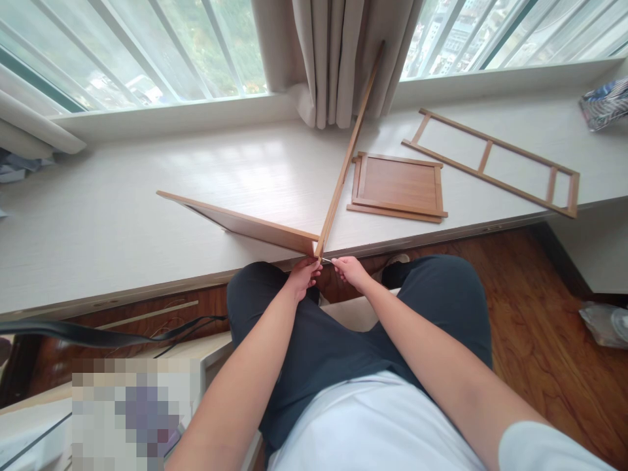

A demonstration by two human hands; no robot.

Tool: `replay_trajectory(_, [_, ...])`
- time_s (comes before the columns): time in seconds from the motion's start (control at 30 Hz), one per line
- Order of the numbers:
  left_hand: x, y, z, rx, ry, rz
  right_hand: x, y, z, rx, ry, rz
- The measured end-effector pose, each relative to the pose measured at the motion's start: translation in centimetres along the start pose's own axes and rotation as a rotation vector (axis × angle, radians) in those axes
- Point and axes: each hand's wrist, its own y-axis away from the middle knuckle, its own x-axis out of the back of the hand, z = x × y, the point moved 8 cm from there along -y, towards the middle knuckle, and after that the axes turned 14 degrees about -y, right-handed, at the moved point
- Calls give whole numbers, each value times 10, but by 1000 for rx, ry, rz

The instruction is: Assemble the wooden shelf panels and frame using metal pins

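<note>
My left hand (304, 277) is closed around the near end of a long wooden frame (349, 154), seen almost edge-on and slanting away over the white ledge. A flat wooden panel (250, 227) meets this frame at its near end and stretches off to the left, standing on its edge. In the fingers of my right hand (349, 271) is a thin metal tool (327, 260), pinched, its tip against the joint by my left hand. Its exact kind is too small to tell. My fingers partly hide the joint.
On the white ledge (108, 216) lie stacked wooden panels (400, 186) and a ladder-like wooden frame (485, 158). Curtains (328, 65) hang behind. A patterned package (606, 104) is at far right, a plastic bag (603, 322) below. A black strap (98, 332) crosses the left.
</note>
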Motion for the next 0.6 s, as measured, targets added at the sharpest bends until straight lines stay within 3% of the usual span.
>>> replay_trajectory(0.17, [0,0,0,0,-4,2,2,-5,-2,19,-10,-34])
replay_trajectory(0.3, [0,-1,-1,-4,-3,3,-2,-3,0,-71,-78,-68])
replay_trajectory(0.5, [0,0,-1,-10,-5,7,-16,6,3,-399,-252,-218])
replay_trajectory(0.6, [-1,0,0,-13,-8,3,-26,14,5,-661,-531,-280])
